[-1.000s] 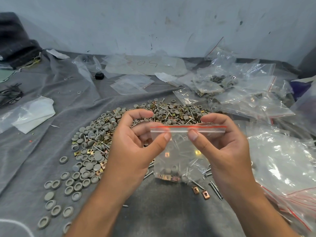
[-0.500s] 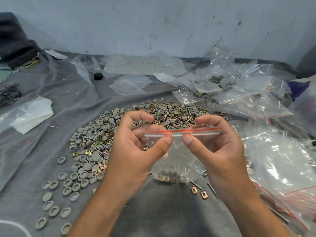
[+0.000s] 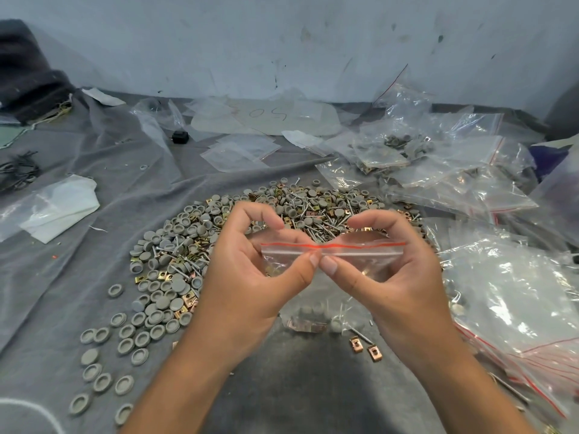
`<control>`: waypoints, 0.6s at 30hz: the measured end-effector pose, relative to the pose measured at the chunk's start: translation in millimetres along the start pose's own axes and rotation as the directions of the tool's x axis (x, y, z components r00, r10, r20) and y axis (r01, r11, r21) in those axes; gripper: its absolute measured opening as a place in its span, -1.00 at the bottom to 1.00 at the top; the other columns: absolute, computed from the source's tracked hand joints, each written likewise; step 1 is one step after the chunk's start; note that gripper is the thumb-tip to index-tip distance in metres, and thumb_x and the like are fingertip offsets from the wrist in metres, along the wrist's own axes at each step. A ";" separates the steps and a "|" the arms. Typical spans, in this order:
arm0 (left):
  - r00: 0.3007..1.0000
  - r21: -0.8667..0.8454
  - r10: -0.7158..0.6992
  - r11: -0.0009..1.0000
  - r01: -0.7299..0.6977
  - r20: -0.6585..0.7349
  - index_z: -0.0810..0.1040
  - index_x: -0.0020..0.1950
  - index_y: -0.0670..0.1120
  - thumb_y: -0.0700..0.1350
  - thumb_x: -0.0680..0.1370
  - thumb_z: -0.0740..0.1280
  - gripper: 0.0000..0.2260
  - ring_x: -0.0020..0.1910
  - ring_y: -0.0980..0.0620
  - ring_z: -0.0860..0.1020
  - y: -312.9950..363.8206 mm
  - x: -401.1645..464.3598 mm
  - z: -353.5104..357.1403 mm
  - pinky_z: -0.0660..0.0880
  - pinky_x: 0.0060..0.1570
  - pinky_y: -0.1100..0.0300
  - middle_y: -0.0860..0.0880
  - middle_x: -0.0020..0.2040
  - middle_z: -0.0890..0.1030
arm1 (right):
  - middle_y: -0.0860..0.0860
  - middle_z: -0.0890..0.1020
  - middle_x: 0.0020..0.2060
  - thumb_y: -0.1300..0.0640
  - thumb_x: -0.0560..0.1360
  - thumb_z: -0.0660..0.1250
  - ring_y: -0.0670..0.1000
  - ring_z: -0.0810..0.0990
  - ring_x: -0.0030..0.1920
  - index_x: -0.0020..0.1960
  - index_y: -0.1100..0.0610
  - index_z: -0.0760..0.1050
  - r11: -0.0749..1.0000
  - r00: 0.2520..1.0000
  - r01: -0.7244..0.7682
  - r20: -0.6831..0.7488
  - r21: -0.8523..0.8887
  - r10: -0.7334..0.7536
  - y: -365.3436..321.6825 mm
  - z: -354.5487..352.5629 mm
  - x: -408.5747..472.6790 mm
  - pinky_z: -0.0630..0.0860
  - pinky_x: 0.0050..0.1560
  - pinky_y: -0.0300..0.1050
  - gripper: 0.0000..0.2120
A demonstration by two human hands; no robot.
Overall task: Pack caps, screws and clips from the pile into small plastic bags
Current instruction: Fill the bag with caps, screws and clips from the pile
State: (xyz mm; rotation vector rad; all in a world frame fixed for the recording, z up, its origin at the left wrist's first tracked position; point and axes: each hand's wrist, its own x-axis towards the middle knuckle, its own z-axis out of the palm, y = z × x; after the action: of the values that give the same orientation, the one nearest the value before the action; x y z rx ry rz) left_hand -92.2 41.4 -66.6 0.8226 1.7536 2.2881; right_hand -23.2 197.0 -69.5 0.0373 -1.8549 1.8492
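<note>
Left hand (image 3: pixel 247 277) and right hand (image 3: pixel 394 277) each pinch the small bag (image 3: pixel 332 270) at its zip strip, thumbs meeting mid-seal, above the pile (image 3: pixel 250 233). Risk: a seal only partly pressed along the strip would spill caps, screws and clips onto the worktop (image 3: pixel 103 277).

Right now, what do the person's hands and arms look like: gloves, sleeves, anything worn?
Both are bare: the left hand and right hand wear no gloves, and no rings show on the fingers. Forearms are uncovered to the frame edge; no sleeves, watch or bands in view. Nails are short.
</note>
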 end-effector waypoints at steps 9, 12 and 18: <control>0.999 -0.013 -0.041 0.999 0.041 -0.015 0.43 0.09 0.03 -0.05 0.38 0.60 -0.57 -0.17 -0.02 0.72 1.1 1.8 -2.0 0.61 -0.19 0.24 -0.12 -0.08 0.75 | 0.02 0.73 -0.17 0.03 0.37 0.60 0.00 0.71 -0.18 -0.01 -0.09 0.55 0.994 1.000 -0.010 0.005 0.112 0.009 2.9 -1.8 4.0 0.61 -0.16 -0.24 -0.71; 0.998 -0.011 -0.041 0.999 0.040 -0.046 0.42 0.10 -0.04 -0.16 0.39 0.54 -0.60 -0.30 0.13 0.68 2.2 3.0 -0.6 0.56 -0.27 0.35 -0.09 -0.15 0.75 | 0.01 0.74 -0.16 0.09 0.37 0.58 -0.04 0.72 -0.16 -0.02 -0.10 0.58 0.995 1.000 -0.023 0.000 0.101 0.023 1.5 -5.0 4.5 0.60 -0.17 -0.28 -0.73; 0.993 -0.011 -0.054 0.999 0.054 -0.103 0.42 0.08 -0.06 -0.17 0.35 0.54 -0.59 -0.20 0.03 0.73 5.3 4.6 -3.7 0.58 -0.25 0.32 -0.09 -0.13 0.75 | -0.07 0.71 -0.29 0.14 0.34 0.55 -0.17 0.65 -0.28 0.02 -0.03 0.56 0.990 0.997 -0.014 -0.071 0.142 0.024 0.2 -14.9 6.5 0.52 -0.26 -0.39 -0.70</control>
State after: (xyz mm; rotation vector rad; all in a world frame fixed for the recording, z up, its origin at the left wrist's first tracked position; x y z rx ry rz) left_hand -96.8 38.5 -60.7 0.6578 1.7833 2.3403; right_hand -23.9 213.2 -68.2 0.0021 -1.6791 1.9662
